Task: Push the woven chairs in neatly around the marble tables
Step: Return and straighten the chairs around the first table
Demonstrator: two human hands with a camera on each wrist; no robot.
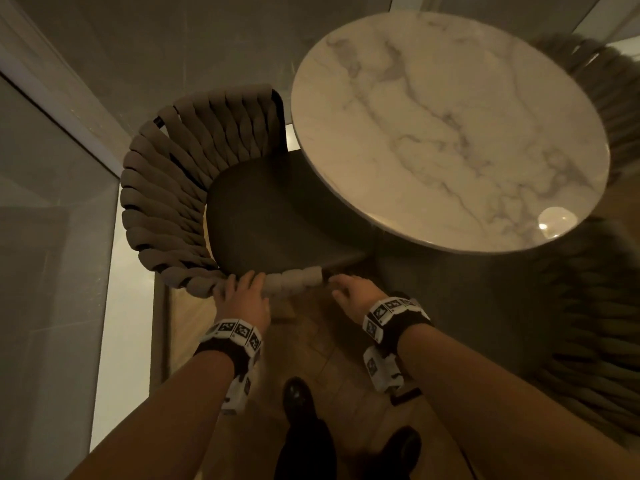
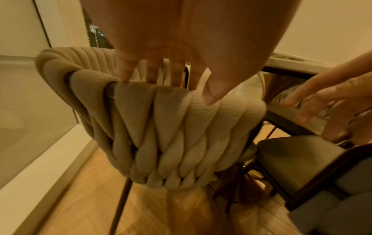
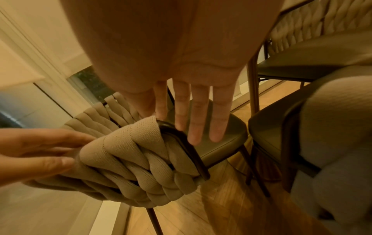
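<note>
The woven chair [image 1: 166, 188] has a beige braided back and a dark seat [image 1: 277, 216], whose front is tucked under the round marble table [image 1: 450, 133]. My left hand [image 1: 242, 289] rests on the top rim of the braided back [image 2: 161, 119]. Its fingers [image 2: 151, 74] lie fairly straight over the rim, and the thumb presses the outer face. My right hand [image 1: 341, 289] is at the bare dark end of the chair's frame [image 3: 181, 143]. Its fingers [image 3: 201, 124] are straight and spread and hold nothing. I cannot tell whether they touch the frame.
A second woven chair [image 1: 588, 323] stands close on my right, its seat [image 3: 269, 127] next to this one. A third [image 1: 606, 74] is at the table's far side. A glass wall with a pale sill [image 1: 52, 237] runs along the left. My shoes [image 1: 298, 393] are on the wood floor.
</note>
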